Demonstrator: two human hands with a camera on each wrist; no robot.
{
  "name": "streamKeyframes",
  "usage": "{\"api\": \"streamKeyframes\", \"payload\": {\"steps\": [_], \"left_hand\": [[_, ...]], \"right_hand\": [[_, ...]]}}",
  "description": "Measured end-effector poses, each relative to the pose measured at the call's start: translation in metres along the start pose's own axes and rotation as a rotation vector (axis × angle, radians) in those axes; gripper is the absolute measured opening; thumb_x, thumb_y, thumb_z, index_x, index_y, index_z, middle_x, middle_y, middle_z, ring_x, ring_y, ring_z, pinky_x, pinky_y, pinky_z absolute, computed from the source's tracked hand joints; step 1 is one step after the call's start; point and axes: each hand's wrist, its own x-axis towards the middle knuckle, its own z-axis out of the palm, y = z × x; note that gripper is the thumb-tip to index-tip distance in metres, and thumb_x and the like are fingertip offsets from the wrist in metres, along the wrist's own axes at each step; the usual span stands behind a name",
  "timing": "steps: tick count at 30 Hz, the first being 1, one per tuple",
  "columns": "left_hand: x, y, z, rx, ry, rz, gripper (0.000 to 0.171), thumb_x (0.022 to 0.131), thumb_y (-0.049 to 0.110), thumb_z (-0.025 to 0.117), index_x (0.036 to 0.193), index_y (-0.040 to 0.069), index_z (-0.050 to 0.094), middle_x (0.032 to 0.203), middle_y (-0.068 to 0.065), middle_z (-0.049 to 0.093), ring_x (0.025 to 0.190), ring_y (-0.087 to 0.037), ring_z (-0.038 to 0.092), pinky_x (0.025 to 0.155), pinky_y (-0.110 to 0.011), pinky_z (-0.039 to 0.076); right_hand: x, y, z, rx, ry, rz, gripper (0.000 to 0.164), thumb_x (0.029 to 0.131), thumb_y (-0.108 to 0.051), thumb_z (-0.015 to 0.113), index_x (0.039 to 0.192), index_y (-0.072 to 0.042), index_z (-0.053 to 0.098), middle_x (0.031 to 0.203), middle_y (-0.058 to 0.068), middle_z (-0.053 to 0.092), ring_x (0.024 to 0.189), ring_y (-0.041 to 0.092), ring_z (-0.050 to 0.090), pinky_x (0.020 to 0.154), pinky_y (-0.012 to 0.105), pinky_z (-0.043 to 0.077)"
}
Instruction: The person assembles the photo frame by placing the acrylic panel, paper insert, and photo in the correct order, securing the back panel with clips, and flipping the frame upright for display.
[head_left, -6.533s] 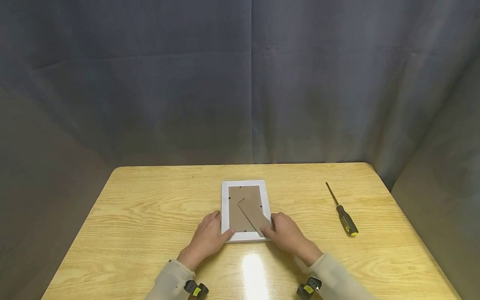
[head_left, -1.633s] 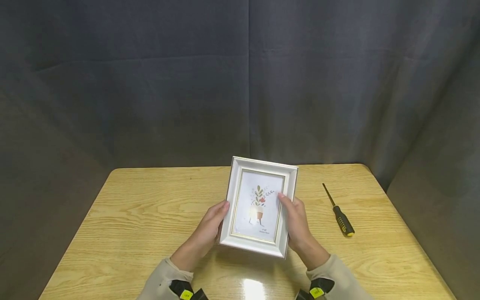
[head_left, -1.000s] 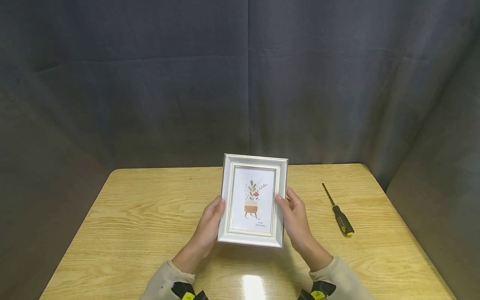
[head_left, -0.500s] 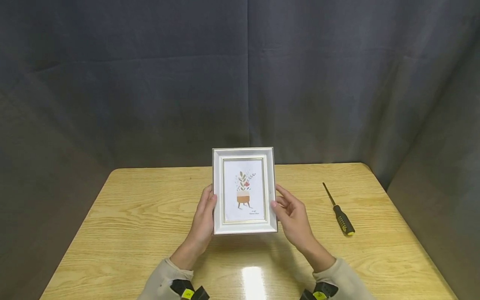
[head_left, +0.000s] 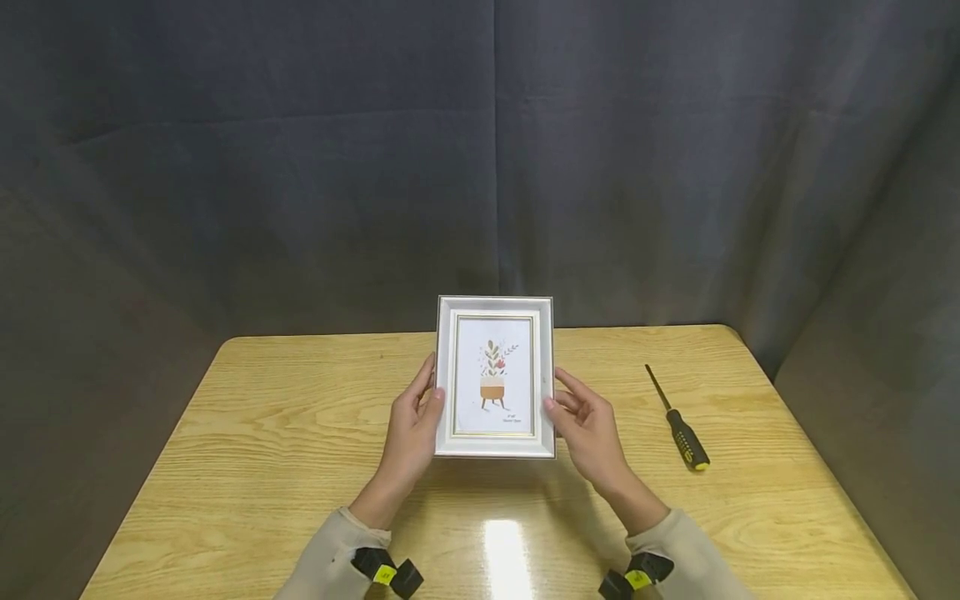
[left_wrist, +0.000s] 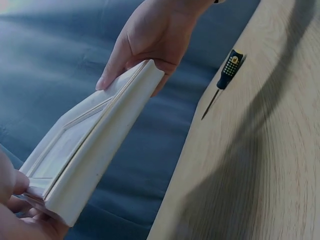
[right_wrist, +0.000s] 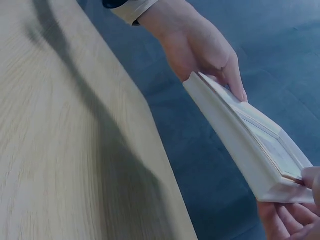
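A white picture frame (head_left: 495, 447) with a thin gold inner line is held up above the table, its front toward the head camera. Behind its glazing is a print of a potted plant (head_left: 492, 379) with leaves and a red flower. My left hand (head_left: 411, 425) grips the left side, thumb on the front edge and fingers behind. On the opposite side my right hand (head_left: 592, 429) holds it the same way, thumb on the front. Both wrist views show the frame (left_wrist: 107, 145) gripped between the two hands, with its thick lower edge (right_wrist: 227, 140) facing those cameras. The frame's back is hidden.
A black and yellow screwdriver (head_left: 686, 440) lies on the right part of the wooden table (head_left: 262, 433), its shaft pointing away. Dark grey curtains (head_left: 360, 183) hang behind the table and along both sides.
Earlier the frame lay back-up on the table with its brown backing and stand showing. It has since been lifted, turned front-out and straightened from a tilt. The screwdriver has stayed put.
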Motion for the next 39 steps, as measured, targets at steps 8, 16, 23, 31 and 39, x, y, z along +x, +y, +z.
{"api": "streamKeyframes", "payload": {"steps": [8,16,23,31,39], "left_hand": [[0.004,-0.010,-0.003,0.050,0.004,-0.098,0.051,0.099,0.011,0.042,0.148,0.005,0.029,0.143,-0.019,0.039,0.116,-0.028,0.056,0.084,-0.027,0.050],[0.006,-0.023,-0.008,0.089,-0.040,-0.156,0.053,0.097,0.007,0.046,0.147,0.001,0.029,0.133,-0.024,0.046,0.112,-0.031,0.058,0.083,-0.026,0.050],[0.010,-0.034,-0.008,0.172,-0.076,-0.206,0.054,0.096,0.007,0.047,0.147,0.004,0.031,0.127,-0.023,0.048,0.105,-0.030,0.062,0.080,-0.026,0.052],[0.011,-0.042,-0.010,0.307,-0.112,-0.274,0.057,0.095,0.011,0.050,0.148,0.002,0.029,0.132,-0.025,0.048,0.089,-0.022,0.067,0.074,-0.027,0.055],[0.010,-0.049,-0.011,0.401,-0.134,-0.286,0.057,0.094,0.012,0.051,0.147,0.003,0.031,0.134,-0.026,0.048,0.085,-0.017,0.066,0.069,-0.026,0.055]], "right_hand": [[0.004,0.008,-0.004,-0.104,-0.003,0.088,0.050,0.091,-0.007,0.058,0.137,0.007,0.045,0.104,0.028,0.064,0.077,0.017,0.067,0.065,0.033,0.057],[0.008,0.018,-0.006,-0.206,0.001,0.137,0.048,0.090,-0.006,0.058,0.135,0.007,0.047,0.100,0.027,0.066,0.070,0.020,0.066,0.060,0.031,0.057],[0.010,0.030,-0.007,-0.340,0.008,0.127,0.042,0.088,-0.005,0.061,0.127,0.010,0.054,0.097,0.026,0.066,0.071,0.022,0.066,0.060,0.032,0.057],[0.014,0.041,-0.010,-0.470,-0.037,0.157,0.038,0.089,-0.006,0.060,0.125,0.004,0.060,0.101,0.019,0.068,0.069,0.019,0.066,0.060,0.032,0.056],[0.014,0.045,-0.008,-0.530,-0.045,0.222,0.041,0.087,-0.009,0.062,0.126,0.000,0.059,0.101,0.013,0.066,0.066,0.015,0.065,0.056,0.029,0.055]]}}
